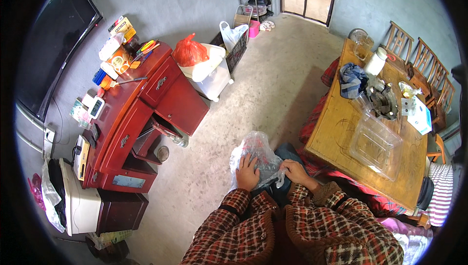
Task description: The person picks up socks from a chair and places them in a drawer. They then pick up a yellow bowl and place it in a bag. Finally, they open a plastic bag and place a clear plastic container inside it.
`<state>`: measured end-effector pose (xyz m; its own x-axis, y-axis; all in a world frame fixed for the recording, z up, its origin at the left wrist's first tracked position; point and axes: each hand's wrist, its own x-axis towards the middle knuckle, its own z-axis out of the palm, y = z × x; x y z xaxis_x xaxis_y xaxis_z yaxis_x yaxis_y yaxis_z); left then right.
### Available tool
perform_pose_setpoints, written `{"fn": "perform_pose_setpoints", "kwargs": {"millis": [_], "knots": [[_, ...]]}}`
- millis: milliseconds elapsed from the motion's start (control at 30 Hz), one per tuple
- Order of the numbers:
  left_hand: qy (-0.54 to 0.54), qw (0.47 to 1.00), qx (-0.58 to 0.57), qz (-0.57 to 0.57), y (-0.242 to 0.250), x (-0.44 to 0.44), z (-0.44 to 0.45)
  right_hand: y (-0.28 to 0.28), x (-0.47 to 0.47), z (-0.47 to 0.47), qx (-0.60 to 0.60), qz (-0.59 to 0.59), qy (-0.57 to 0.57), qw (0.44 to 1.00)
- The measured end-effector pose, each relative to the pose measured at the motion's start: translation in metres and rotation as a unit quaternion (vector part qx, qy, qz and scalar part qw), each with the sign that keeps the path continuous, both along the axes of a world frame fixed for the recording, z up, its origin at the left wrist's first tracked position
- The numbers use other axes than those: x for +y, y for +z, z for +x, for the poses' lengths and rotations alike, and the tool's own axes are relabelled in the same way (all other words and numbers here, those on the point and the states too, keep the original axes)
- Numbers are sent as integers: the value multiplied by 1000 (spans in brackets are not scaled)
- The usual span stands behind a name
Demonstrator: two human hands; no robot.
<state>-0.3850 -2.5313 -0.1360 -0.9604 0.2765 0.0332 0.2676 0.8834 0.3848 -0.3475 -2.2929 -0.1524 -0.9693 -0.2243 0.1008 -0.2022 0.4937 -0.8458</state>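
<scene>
A clear plastic bag (261, 148) with red print lies over my lap, around something whose shape I cannot tell. My left hand (248, 173) rests on top of the bag with its fingers spread. At the bag's right edge, my right hand (293, 171) grips a gathered part of the plastic between thumb and fingers. A twisted end of the bag hangs just below those fingers. Both forearms are in checked sleeves. To the right, an empty clear plastic tray (376, 144) sits on the wooden table (329, 137).
Also on the table are a blue checked cloth (353, 80), a white flask (376, 62) and a light blue box (419, 117). A red wooden desk (120, 107) stands at the left. Beyond it are a white bin (210, 82) and a black crate (237, 54).
</scene>
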Motion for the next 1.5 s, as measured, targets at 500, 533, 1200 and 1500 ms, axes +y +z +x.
{"fn": "perform_pose_setpoints", "kwargs": {"millis": [500,533,1200,1500], "knots": [[-11,1000,19,6,-2,-1,-2,0,1,-2,23,-6,7,1000],[-6,999,1,35,-4,-1,-2,1,1,-2,18,-5,4,1000],[2,998,-33,51,-11,-3,-4,2,2,-2,-11,-12,-1,1000],[-16,1000,15,22,-1,-1,-5,4,3,-3,-19,-19,4,1000]]}}
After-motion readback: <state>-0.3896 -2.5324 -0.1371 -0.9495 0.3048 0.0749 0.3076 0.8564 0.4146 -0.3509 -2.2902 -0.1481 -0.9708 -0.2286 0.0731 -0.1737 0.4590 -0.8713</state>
